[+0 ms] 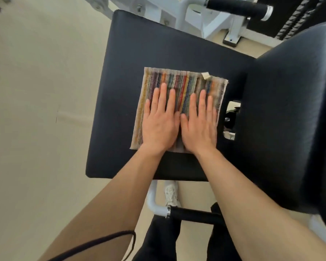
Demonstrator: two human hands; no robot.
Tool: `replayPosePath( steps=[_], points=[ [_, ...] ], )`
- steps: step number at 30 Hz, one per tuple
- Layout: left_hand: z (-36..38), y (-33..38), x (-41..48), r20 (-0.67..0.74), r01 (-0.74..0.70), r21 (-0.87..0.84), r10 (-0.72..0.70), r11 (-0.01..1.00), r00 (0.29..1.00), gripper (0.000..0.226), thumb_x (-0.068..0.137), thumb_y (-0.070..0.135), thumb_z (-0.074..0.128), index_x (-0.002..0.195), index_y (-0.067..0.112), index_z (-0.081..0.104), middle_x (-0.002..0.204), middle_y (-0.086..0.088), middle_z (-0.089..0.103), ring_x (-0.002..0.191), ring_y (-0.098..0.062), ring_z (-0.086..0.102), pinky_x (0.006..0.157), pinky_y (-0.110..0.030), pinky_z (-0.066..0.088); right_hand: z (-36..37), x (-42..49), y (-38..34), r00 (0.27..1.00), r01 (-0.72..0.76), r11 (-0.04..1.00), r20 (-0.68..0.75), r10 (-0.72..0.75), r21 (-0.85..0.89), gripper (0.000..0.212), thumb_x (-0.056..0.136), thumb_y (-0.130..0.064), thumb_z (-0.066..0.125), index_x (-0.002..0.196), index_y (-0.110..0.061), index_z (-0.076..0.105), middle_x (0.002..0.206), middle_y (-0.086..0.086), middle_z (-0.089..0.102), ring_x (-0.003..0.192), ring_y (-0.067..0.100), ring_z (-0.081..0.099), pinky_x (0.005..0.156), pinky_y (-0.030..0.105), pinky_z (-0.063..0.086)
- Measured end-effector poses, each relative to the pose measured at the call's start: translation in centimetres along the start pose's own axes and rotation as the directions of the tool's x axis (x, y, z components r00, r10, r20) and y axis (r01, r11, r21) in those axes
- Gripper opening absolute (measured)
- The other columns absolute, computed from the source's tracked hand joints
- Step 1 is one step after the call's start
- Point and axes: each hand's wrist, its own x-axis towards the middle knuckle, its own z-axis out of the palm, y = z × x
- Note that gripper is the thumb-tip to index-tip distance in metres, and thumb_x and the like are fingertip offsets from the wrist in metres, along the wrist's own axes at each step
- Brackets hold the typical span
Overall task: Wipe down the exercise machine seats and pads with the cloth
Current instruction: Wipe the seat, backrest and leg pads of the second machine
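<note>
**Both palms flat on the cloth**

We are looking down at a pale floor (36, 110) and the black seat (124, 91) of a white-framed machine (188, 19). The striped cloth (179, 81) is lying spread near the seat's right edge, just beside the back pad (290, 119). Our left hand (159, 125) and right hand (199, 127) are resting side by side on it, fingers stretched out flat, thumbs nearly touching, gripping nothing.
</note>
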Motion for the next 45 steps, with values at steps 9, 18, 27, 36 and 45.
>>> replayPosePath(
  steps=[9,18,27,36,45],
  points=[
    [1.2,-0.5,10.1,-0.145,0.012,0.026,-0.008,1.0,0.989,0.063,0.105,0.045,0.017,0.162,0.021,0.007,0.169,-0.006,0.0,0.156,-0.022,0.0,0.126,-0.044,0.004,-0.4,9.7,0.6,0.975,0.034,0.998,-0.217,-0.046,-0.059,0.066,0.103,-0.049,0.016,0.162,-0.023,0.003,0.171,0.005,-0.003,0.157,0.022,-0.003,0.127,0.044,0.001],
    [2.5,-3.0,-3.1,-0.008,-0.049,0.123,0.051,0.991,0.999,0.063,0.106,0.045,0.023,0.162,0.019,0.009,0.169,-0.008,0.0,0.156,-0.024,0.0,0.126,-0.046,0.008,3.6,-3.1,0.1,0.998,0.016,0.998,-0.065,-0.02,-0.066,0.068,0.104,-0.047,0.021,0.162,-0.018,-0.002,0.17,0.008,-0.007,0.157,0.025,-0.006,0.127,0.049,0.004],
    [-0.9,-3.4,12.5,-0.094,-0.058,0.052,0.063,0.997,0.994,0.061,0.105,0.048,0.015,0.161,0.025,0.01,0.169,-0.003,0.002,0.156,-0.021,0.002,0.125,-0.043,0.005,-1.1,12.8,-2.4,0.98,-0.037,0.998,-0.198,0.026,-0.049,0.067,0.103,-0.048,0.018,0.162,-0.02,0.001,0.17,0.005,-0.006,0.157,0.023,-0.005,0.127,0.046,-0.001],
    [-0.3,-10.5,-1.9,-0.06,0.097,0.138,-0.089,0.986,0.994,0.066,0.106,0.044,0.019,0.161,0.009,0.005,0.169,-0.011,-0.001,0.156,-0.025,-0.001,0.126,-0.047,0.01,2.9,1.7,-7.4,0.93,0.354,0.927,-0.062,-0.363,-0.119,0.066,0.104,-0.046,0.023,0.162,-0.019,0.008,0.17,0.006,0.004,0.157,0.025,0.001,0.126,0.05,0.008],
    [0.3,-10.2,-3.4,-0.058,0.189,0.127,-0.183,0.974,0.981,0.067,0.104,0.046,0.018,0.161,0.013,0.005,0.169,-0.01,0.0,0.156,-0.024,0.001,0.126,-0.044,0.009,2.8,3.3,-7.3,0.852,0.522,0.845,0.014,-0.524,-0.116,0.067,0.1,-0.048,0.03,0.161,-0.025,0.017,0.17,0.001,0.012,0.157,0.02,0.01,0.126,0.045,0.009]
  ],
)
